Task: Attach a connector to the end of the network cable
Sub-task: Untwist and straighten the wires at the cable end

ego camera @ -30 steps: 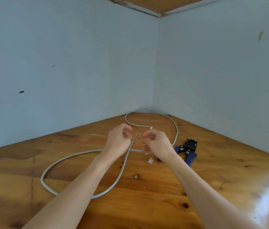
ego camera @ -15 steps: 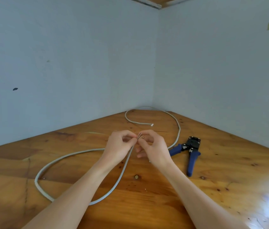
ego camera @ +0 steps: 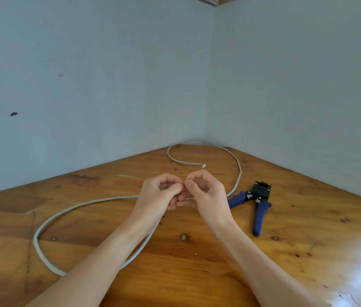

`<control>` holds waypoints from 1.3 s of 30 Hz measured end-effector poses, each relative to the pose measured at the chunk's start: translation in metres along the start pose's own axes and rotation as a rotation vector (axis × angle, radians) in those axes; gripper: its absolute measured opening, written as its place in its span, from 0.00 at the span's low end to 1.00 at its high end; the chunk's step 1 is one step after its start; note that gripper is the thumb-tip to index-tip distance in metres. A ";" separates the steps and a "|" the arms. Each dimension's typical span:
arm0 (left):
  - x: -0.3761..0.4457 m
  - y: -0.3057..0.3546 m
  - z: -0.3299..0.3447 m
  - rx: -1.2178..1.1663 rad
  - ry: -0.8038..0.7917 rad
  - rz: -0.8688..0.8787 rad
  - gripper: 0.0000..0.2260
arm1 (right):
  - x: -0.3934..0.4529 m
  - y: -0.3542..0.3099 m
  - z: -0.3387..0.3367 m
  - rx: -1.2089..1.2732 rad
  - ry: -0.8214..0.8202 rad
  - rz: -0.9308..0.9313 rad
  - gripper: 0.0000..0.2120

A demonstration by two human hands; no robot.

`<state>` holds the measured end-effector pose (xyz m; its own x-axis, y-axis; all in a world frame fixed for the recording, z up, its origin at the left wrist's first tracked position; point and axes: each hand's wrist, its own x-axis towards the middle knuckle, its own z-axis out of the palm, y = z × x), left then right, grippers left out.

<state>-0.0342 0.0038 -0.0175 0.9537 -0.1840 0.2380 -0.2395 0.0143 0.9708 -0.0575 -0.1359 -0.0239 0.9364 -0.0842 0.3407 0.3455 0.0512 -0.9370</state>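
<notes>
Still prepping: left hand (ego camera: 159, 194) and right hand (ego camera: 206, 193) both pinch the cable (ego camera: 42, 229) end above mid-worktop (ego camera: 197, 273), working the bare wires (ego camera: 184, 185). No connector seen in hand. Crimper (ego camera: 257, 198) lies untouched toward the right edge. Far cable end (ego camera: 204, 165) sits near the back corner. Left, I'd judge: seat connector, crimp.

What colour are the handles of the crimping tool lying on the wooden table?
Dark blue handles, with a black head; seen in the head view.
</notes>
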 end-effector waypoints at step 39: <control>-0.003 0.002 0.004 0.309 -0.001 0.142 0.10 | 0.003 -0.008 0.003 0.098 -0.038 0.221 0.09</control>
<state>-0.0382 0.0004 -0.0162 0.9067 -0.2020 0.3701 -0.4139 -0.2583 0.8729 -0.0573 -0.1339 -0.0149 0.9908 -0.0233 0.1330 0.1350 0.1606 -0.9777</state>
